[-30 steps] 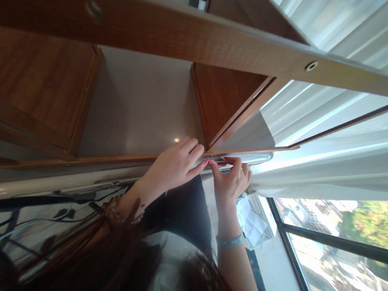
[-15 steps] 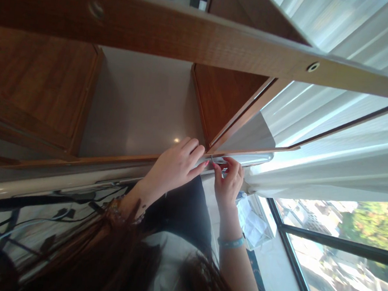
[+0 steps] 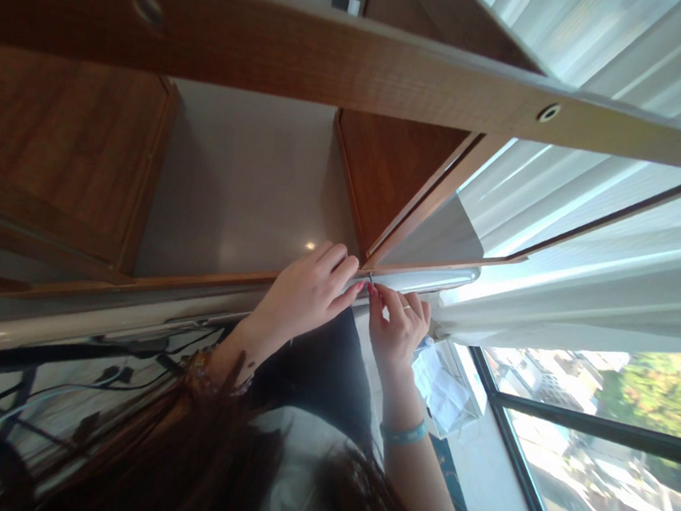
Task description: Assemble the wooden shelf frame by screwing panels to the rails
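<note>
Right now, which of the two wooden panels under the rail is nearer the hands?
The right-side panel: its lower corner ends by the left hand and right hand; the left-side panel sits farther off.

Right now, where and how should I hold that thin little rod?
I'd pinch the thin rod near its end closest to the person, coming from that side with thumb and fingertip. It looks too slim for a fist, its far end is at the wooden strip, and the right hand pinches the near end.
</note>
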`<state>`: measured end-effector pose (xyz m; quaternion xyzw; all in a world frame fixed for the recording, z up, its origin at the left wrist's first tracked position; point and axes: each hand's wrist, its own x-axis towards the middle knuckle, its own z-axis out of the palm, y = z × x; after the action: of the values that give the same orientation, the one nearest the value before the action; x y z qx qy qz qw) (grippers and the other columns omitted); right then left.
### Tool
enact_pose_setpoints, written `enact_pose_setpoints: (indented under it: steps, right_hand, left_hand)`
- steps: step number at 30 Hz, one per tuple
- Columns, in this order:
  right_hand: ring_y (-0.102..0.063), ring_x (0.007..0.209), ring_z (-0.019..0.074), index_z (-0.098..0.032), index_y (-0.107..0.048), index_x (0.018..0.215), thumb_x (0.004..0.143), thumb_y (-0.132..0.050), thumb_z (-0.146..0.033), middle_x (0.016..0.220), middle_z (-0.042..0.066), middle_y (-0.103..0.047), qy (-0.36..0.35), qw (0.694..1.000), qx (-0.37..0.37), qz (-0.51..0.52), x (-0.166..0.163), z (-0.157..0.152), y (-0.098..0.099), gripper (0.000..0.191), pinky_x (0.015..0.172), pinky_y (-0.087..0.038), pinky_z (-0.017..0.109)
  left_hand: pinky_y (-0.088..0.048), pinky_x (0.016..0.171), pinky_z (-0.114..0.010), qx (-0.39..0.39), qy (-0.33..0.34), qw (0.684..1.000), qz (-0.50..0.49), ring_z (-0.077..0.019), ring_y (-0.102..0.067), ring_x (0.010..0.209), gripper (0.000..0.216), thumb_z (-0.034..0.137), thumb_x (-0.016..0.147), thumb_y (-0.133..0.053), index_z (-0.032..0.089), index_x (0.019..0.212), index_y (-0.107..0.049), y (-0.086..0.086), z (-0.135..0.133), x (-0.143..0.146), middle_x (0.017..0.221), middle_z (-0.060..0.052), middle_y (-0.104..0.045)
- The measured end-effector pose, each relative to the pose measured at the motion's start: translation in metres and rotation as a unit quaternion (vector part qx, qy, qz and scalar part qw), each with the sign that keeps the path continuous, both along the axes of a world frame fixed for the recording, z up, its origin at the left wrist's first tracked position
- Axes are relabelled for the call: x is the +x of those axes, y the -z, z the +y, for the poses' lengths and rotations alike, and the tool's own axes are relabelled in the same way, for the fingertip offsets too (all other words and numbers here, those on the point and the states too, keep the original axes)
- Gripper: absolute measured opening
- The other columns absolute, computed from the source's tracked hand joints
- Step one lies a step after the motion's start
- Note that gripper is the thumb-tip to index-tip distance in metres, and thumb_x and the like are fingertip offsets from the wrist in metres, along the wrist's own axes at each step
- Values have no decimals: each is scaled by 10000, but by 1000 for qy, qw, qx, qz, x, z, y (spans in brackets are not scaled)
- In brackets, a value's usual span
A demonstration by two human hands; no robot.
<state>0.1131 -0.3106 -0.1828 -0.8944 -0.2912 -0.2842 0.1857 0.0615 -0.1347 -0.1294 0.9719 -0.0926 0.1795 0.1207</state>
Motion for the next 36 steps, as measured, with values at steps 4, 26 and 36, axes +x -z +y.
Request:
enact_pose_setpoints:
  steps: [4, 26, 36]
  right_hand:
    - [-554, 714, 170, -226, -673, 848, 985, -499, -310, 688, 6, -674, 9, 999, 13, 33, -6, 5, -2, 237, 697, -298, 311]
    - [-212, 515, 99, -220, -468, 742, 879, -537, -577, 593, -69, -299, -127, 603, 495, 613, -16, 34, -11, 388, 474, -204, 238]
    - [-575, 709, 160, -192, -608, 913, 1021, -368, -352, 740, 38, -646, -44, 984, 105, 138, -6, 16, -4, 308, 698, -394, 280]
  left_hand:
    - [-435, 722, -329, -6, 1, 1000, 2, -214, -523, 846, 200, 309, 980, -430, 177, 850, -504, -2, 1, -1, 874, -62, -552]
    - [-402, 697, -316, -3, 12, 1000, 4, -202, -524, 846, 278, 304, 1012, -370, 166, 867, -563, -1, 1, -1, 901, -65, -560]
    - [-392, 664, -304, -23, -12, 1000, -14, -186, -517, 836, 311, 341, 1011, -381, 178, 862, -600, 3, -1, -1, 874, -46, -561]
